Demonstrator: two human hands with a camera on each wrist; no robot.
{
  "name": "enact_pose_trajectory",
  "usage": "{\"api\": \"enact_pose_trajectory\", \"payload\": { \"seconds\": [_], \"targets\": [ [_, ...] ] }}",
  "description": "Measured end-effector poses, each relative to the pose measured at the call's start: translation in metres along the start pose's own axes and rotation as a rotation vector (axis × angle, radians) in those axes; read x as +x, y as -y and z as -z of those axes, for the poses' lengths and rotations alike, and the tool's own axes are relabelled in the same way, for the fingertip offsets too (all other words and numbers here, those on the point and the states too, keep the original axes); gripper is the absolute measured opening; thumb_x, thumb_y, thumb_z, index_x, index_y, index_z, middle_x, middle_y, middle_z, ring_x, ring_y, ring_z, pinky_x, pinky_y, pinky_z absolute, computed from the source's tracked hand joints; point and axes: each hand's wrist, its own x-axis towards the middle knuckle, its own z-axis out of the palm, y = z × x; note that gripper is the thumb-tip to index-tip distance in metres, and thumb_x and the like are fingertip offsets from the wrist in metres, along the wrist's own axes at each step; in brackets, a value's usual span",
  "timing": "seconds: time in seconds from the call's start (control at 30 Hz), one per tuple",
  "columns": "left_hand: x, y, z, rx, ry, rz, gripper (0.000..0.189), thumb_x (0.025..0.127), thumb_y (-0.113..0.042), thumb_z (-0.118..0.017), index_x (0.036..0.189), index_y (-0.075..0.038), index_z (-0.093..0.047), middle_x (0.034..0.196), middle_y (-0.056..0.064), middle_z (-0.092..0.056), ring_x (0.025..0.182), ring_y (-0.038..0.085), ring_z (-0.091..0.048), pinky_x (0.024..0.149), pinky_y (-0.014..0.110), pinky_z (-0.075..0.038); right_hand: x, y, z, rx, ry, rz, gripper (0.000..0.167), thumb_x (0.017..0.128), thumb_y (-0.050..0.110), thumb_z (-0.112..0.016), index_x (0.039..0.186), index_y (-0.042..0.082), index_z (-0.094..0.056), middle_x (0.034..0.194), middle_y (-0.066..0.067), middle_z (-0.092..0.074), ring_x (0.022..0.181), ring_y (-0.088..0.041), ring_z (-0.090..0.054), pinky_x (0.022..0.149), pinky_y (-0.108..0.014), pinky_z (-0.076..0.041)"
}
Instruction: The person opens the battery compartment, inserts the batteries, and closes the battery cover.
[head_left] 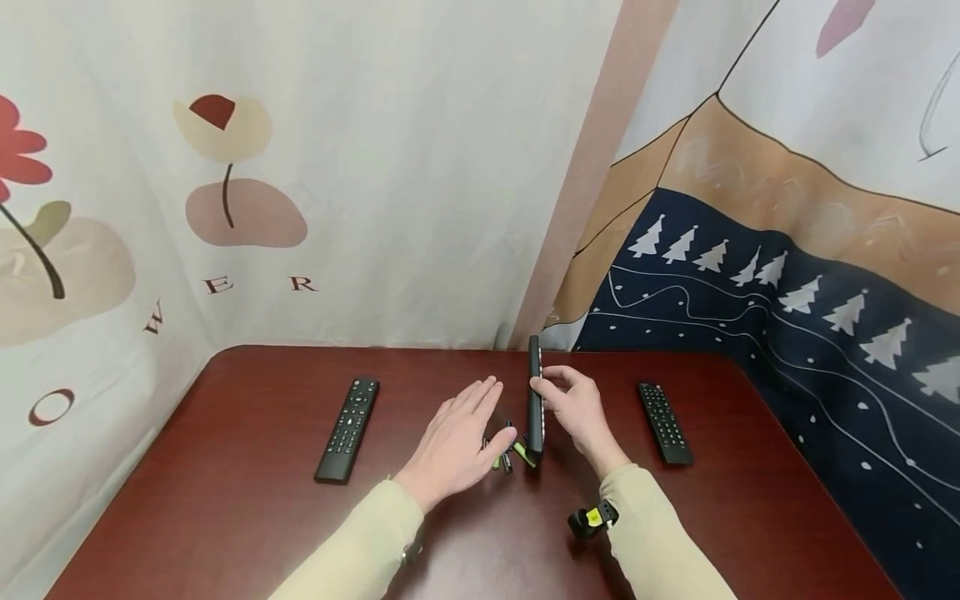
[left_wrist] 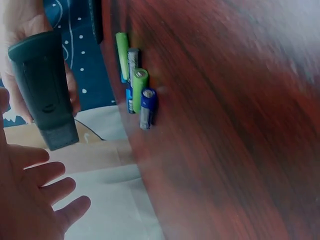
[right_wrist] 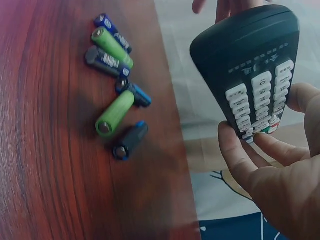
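Note:
My right hand grips a black remote control by its edges and holds it on its side above the table. White buttons face the right palm in the right wrist view. In the left wrist view the remote's back shows, its battery cover in place. Facing that back, my left hand is held flat with the fingers extended and nothing in its grasp. Between the hands several loose batteries lie in a small group, among them a green battery and a blue one.
On the dark red table, a second black remote lies to the left and a third remote to the right. Behind the table's far edge hangs a printed curtain. A black device sits at the right wrist.

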Motion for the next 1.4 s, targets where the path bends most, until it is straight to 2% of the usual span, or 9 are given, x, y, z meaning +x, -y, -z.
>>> {"api": "enact_pose_trajectory", "payload": {
  "seconds": [0.17, 0.47, 0.57, 0.7, 0.87, 1.0, 1.13, 1.27, 1.4],
  "targets": [
    [-0.006, -0.003, -0.002, -0.03, 0.001, -0.012, 0.069, 0.105, -0.049, -0.05, 0.158, -0.004, -0.041, 0.164, 0.011, -0.039, 0.151, 0.032, -0.037, 0.118, 0.055, -0.035, -0.007, -0.002, -0.009, 0.068, 0.012, -0.01, 0.034, 0.097, 0.015, -0.07, 0.124, -0.004, -0.068, 0.112, -0.021, -0.072, 0.084, -0.017, -0.072, 0.082, -0.036, -0.061],
    [-0.006, -0.01, -0.003, -0.087, 0.003, -0.068, 0.074, 0.104, -0.056, -0.051, 0.158, -0.006, -0.041, 0.164, 0.01, -0.039, 0.151, 0.029, -0.037, 0.117, 0.054, -0.036, -0.009, -0.002, -0.018, 0.225, 0.004, -0.042, 0.032, 0.099, 0.015, -0.065, 0.124, -0.006, -0.067, 0.103, -0.015, -0.072, 0.078, -0.012, -0.07, 0.075, -0.022, -0.057],
    [-0.006, -0.013, -0.003, -0.091, 0.01, -0.07, 0.079, 0.102, -0.06, -0.052, 0.158, -0.006, -0.04, 0.164, 0.009, -0.04, 0.151, 0.029, -0.037, 0.116, 0.055, -0.036, -0.01, -0.001, -0.021, 0.283, -0.007, -0.061, 0.031, 0.099, 0.013, -0.064, 0.123, -0.008, -0.067, 0.1, -0.013, -0.072, 0.076, -0.011, -0.07, 0.072, -0.022, -0.058],
    [-0.006, -0.015, -0.004, -0.104, 0.018, -0.06, 0.084, 0.099, -0.061, -0.057, 0.16, -0.007, -0.037, 0.164, 0.008, -0.039, 0.151, 0.028, -0.036, 0.117, 0.055, -0.036, -0.013, -0.001, -0.024, 0.309, -0.028, -0.072, 0.032, 0.099, 0.016, -0.063, 0.122, -0.006, -0.068, 0.1, -0.014, -0.072, 0.076, -0.011, -0.07, 0.07, -0.023, -0.058],
    [-0.007, -0.019, -0.005, -0.145, 0.021, -0.049, 0.089, 0.095, -0.058, -0.064, 0.161, -0.007, -0.034, 0.165, 0.007, -0.036, 0.151, 0.026, -0.035, 0.117, 0.055, -0.036, -0.018, 0.001, -0.026, 0.3, -0.032, -0.089, 0.035, 0.101, 0.022, -0.06, 0.126, -0.002, -0.068, 0.11, -0.02, -0.07, 0.083, -0.016, -0.071, 0.071, -0.029, -0.06],
    [-0.007, -0.021, -0.006, -0.135, -0.014, -0.072, 0.09, 0.095, -0.059, -0.066, 0.159, -0.004, -0.036, 0.164, 0.009, -0.037, 0.15, 0.027, -0.037, 0.116, 0.055, -0.038, -0.022, 0.003, -0.026, 0.303, -0.029, -0.092, 0.037, 0.104, 0.025, -0.056, 0.13, 0.0, -0.066, 0.116, -0.022, -0.068, 0.087, -0.018, -0.072, 0.074, -0.031, -0.061],
    [-0.007, -0.023, -0.008, -0.098, -0.049, -0.091, 0.09, 0.094, -0.06, -0.065, 0.159, -0.004, -0.038, 0.164, 0.009, -0.037, 0.15, 0.026, -0.037, 0.115, 0.053, -0.039, -0.024, 0.004, -0.025, 0.312, -0.029, -0.083, 0.038, 0.105, 0.026, -0.055, 0.132, 0.001, -0.066, 0.115, -0.02, -0.07, 0.087, -0.017, -0.072, 0.073, -0.03, -0.061],
    [-0.008, -0.024, -0.009, -0.04, -0.089, -0.129, 0.09, 0.091, -0.057, -0.07, 0.158, -0.005, -0.04, 0.164, 0.009, -0.037, 0.149, 0.026, -0.039, 0.114, 0.05, -0.041, -0.025, 0.006, -0.024, 0.375, -0.004, -0.094, 0.037, 0.106, 0.026, -0.051, 0.132, 0.004, -0.064, 0.111, -0.016, -0.07, 0.085, -0.017, -0.071, 0.072, -0.032, -0.06],
    [-0.009, -0.023, -0.012, 0.007, -0.143, -0.178, 0.091, 0.087, -0.052, -0.078, 0.155, -0.003, -0.044, 0.163, 0.01, -0.04, 0.146, 0.027, -0.043, 0.113, 0.048, -0.042, -0.027, 0.008, -0.025, 0.454, 0.057, -0.093, 0.037, 0.109, 0.026, -0.043, 0.136, 0.005, -0.058, 0.116, -0.016, -0.068, 0.09, -0.018, -0.071, 0.076, -0.034, -0.06]
  ]
}}
